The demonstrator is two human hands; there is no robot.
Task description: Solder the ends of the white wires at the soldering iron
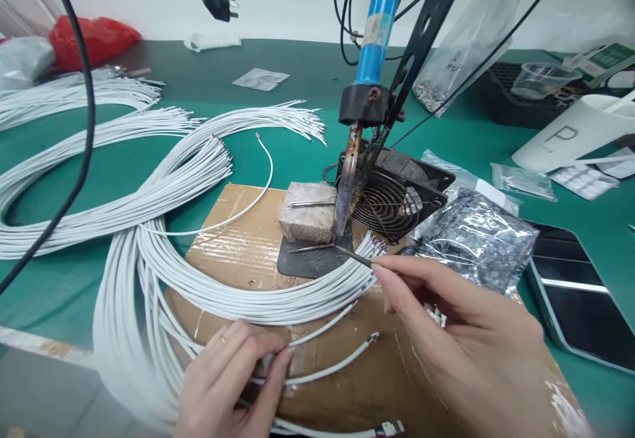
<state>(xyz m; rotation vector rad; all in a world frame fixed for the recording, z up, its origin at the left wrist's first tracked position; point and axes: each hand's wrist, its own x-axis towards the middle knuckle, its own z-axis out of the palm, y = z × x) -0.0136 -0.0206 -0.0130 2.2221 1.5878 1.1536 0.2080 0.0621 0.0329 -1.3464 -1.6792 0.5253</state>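
Observation:
My right hand point(461, 339) pinches a thin metal pick or tweezers point(353, 255) whose tip reaches the iron's tip over the dark pad point(307, 259). A blue-handled soldering iron point(374, 34) hangs in a black holder, tip down beside a grey block point(305, 213). My left hand point(233, 375) pinches a white cable point(327, 370) with a stripped end, low on the taped cardboard point(238, 239). A looped bundle of white cables point(198, 286) curls around my left hand.
A small black fan point(391, 203) stands behind the iron. A bag of small parts point(476, 239) and a phone point(580, 292) lie to the right. More white cable bundles point(99, 180) cover the green mat at left; a black cord point(84, 127) hangs in front.

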